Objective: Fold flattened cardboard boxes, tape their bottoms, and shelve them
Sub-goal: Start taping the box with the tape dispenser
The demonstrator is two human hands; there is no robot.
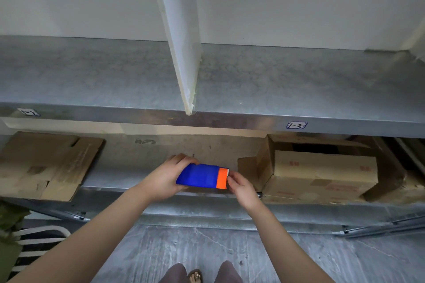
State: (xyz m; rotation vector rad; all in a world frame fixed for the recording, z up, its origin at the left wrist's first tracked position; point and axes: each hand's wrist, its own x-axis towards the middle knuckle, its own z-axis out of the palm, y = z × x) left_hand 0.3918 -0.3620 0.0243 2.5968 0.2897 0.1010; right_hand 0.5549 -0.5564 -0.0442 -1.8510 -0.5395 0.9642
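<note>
Curling round a blue tape dispenser (200,177) at frame centre, the left grip (164,178) holds it; the right grip (243,188) pinches its orange end. Flattened cardboard (46,165) lies centre-left on the lower shelf (110,178), a folded box (322,172) centre-right, its flap near the right grip.

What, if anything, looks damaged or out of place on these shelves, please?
The white divider on the upper shelf is frayed at its lower front corner. On the lower shelf, the cardboard box at right lies tilted, flaps splayed.
</note>
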